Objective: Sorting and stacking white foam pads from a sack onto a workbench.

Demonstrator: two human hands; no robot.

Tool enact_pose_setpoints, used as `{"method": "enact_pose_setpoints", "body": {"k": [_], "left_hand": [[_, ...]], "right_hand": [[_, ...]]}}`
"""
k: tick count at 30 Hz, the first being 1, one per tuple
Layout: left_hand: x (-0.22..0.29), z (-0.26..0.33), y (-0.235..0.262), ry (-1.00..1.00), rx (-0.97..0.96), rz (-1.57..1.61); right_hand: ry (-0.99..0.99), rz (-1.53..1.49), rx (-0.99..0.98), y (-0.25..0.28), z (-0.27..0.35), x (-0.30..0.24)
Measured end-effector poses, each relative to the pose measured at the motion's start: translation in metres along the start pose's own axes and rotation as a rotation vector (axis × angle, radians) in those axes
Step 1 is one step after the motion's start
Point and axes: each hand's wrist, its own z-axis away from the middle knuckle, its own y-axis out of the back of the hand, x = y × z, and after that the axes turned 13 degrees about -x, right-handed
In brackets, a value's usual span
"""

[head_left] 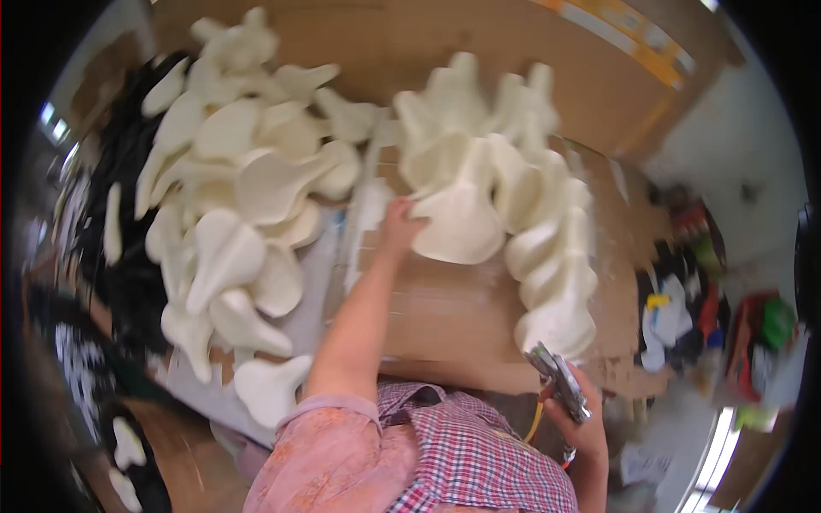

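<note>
My left hand [402, 226] reaches forward and pinches the left edge of a cream, saddle-shaped piece [462, 221] that looks like foam. This piece lies at the near end of a row of similar pieces on a cardboard-covered table [445, 316]. In my right hand [586, 423], low on the right, is a silver gun-shaped tool [560, 382]. A yellow hose [535, 422] shows beside that hand. Just beyond the tool, a second row of overlapping cream pieces [552, 274] runs away from me. Motion blurs my left fingers somewhat.
A large heap of loose cream pieces [231, 179] covers the left side, beside black material [120, 282]. Tall cardboard [410, 43] stands behind the table. On the right are a red bin [748, 342] and assorted clutter [680, 308].
</note>
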Motion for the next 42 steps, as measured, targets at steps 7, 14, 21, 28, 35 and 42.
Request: {"method": "enact_pose_setpoints", "body": {"k": [7,14,21,28,35,42], "left_hand": [[0.082,0.112,0.08,0.106,0.26,0.649],[0.177,0.109,0.297,-0.37,0.756,0.512],[0.143,0.124,0.096,-0.054,0.232,0.669],[0.107,0.17,-0.189,0.327,-0.423,0.321],[0.103,0.176,-0.234,0.181,-0.389,0.003],[0.115,0.204,-0.177,0.24,-0.262,0.097]], "right_hand": [[-0.081,0.034,-0.057,-0.007,-0.023,0.011],[0.06,0.002,-0.152,0.005,-0.018,0.0],[0.02,0.012,-0.037,0.07,0.093,0.022],[-0.09,-0.061,0.164,0.13,0.215,0.062],[0.13,-0.265,0.334,0.15,0.226,0.065],[0.054,-0.074,0.142,0.185,0.226,0.09]]}}
